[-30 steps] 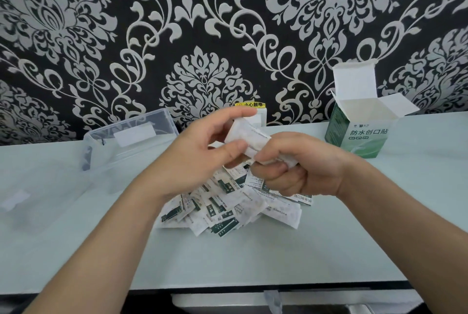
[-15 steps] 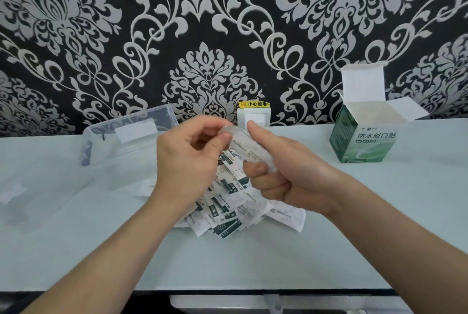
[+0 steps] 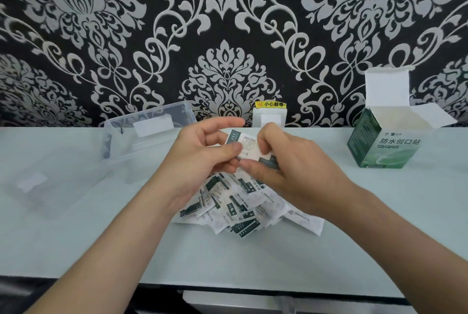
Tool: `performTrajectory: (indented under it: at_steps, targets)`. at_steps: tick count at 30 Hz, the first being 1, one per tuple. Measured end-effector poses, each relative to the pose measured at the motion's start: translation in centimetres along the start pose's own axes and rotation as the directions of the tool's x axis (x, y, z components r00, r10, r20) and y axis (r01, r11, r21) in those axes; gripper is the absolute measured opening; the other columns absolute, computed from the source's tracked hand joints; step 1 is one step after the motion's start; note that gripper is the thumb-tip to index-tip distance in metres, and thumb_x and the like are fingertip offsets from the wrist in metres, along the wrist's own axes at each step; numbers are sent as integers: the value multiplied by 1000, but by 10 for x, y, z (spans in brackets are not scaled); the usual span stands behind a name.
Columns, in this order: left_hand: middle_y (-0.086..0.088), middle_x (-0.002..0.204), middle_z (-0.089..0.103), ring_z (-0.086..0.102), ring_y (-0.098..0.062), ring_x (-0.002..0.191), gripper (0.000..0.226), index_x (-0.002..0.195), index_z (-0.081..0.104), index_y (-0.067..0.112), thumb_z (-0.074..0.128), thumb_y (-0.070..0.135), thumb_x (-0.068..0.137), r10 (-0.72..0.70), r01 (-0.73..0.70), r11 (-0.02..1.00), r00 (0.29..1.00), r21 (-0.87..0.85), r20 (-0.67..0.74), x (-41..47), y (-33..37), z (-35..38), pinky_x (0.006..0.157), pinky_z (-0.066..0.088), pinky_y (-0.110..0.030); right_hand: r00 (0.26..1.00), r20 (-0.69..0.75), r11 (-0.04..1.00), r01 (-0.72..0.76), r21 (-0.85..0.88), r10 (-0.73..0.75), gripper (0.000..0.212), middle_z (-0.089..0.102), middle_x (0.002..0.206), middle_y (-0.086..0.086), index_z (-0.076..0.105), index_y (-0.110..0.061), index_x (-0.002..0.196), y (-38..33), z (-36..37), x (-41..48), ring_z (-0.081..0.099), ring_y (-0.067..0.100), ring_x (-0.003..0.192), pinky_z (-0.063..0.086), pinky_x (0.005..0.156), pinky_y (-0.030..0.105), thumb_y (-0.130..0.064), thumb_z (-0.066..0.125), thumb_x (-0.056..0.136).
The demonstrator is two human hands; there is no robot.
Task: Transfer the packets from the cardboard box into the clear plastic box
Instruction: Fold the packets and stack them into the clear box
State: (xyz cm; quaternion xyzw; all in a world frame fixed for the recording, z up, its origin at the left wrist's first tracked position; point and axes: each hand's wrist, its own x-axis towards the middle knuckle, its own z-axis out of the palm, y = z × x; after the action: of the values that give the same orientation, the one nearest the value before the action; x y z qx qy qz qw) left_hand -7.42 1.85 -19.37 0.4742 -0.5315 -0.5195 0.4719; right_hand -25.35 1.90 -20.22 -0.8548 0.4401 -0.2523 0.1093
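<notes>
- We've got a small stack (image 3: 243,146) of packets up off the worktop (image 3: 379,217), held between the two hands, just above the heap.
- The left hand (image 3: 202,159) pinches the stack's near-left edge, thumb on the printed face and fingers curled behind.
- The right hand (image 3: 287,171) grips the other end, fingers curled over the top edge and thumb under. Both hands are closed on the same stack.
- Right below them sits the pile (image 3: 240,204) of loose packets, spread on the worktop and partly hidden by our wrists.
- The cardboard box (image 3: 379,146) stands well off to the right with its flaps open. We can't tell from here whether anything is left inside.
- The clear plastic box (image 3: 149,133) waits back left, near the left hand. We make out no packets through its walls.
- So by our reckoning, the packets are out of the cardboard box, but the real transfer is hardly begun. The held stack and the whole pile have yet to go left into the clear box.
- What looks like its clear lid (image 3: 50,187) lies flat further left, and a white socket cover (image 3: 269,117) with a yellow label sits against the patterned wall behind.
</notes>
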Motion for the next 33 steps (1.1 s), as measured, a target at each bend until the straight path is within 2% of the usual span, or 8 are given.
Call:
performTrajectory:
  at_steps: [3,6,9,14,21,26,29,33]
  targets:
    - [-3,71,66,60,-12,55,33,100,73,19,64,-8,84,36,-33,994,999,103,-32,-1,-1,-8,54,51,-18,983,95,851,-184,491,158,29,53,59,-6,51,-17,84,3,0,7,45,12,54,36,54,29,-45,52,93]
    - [-8,76,66,58,-11,52,32,95,73,17,63,-10,83,34,-32,998,999,62,-33,-4,3,-21,51,49,-18,936,254,645,-352,679,243,12,72,72,6,55,-13,100,2,-3,14,57,28,67,41,64,44,-21,61,94]
    - [-8,80,68,57,-10,53,32,95,72,17,62,-10,84,50,-47,996,998,82,-31,-7,6,-32,51,49,-18,912,344,671,-401,623,224,15,76,86,9,69,-17,104,-2,-3,26,59,21,74,48,72,37,-23,66,90]
    - [-5,76,66,57,-11,53,36,94,71,25,63,-9,85,196,-151,931,975,332,-105,-7,8,-64,52,48,-20,930,322,776,-334,535,178,12,61,62,-7,77,-19,90,-34,4,61,42,4,47,33,43,11,-25,66,91]
    - [7,78,66,57,-10,61,33,103,68,27,66,0,86,292,-183,932,892,314,-345,-4,6,-128,56,48,-18,947,286,821,-275,500,143,7,74,74,3,77,-14,84,-78,37,132,62,6,64,52,67,21,-15,71,87]
    - [9,99,63,54,-11,85,22,109,68,30,59,20,92,364,78,768,763,636,-534,2,-13,-167,80,45,-24,911,305,779,-399,484,278,7,60,46,-12,74,-7,88,-88,54,168,50,-3,41,36,40,11,-11,69,87]
    - [-1,111,59,58,-22,98,25,110,71,27,54,23,91,266,233,660,817,714,-512,4,-25,-174,86,43,-30,886,308,781,-454,428,347,17,60,66,4,70,7,96,-92,67,188,51,9,55,40,50,16,-7,68,86]
    - [2,93,49,58,-21,94,23,104,73,22,59,20,86,260,239,628,832,741,-489,5,-25,-175,82,42,-27,791,428,741,-586,327,437,19,59,77,9,67,3,103,-99,94,205,50,16,65,40,56,26,-6,68,86]
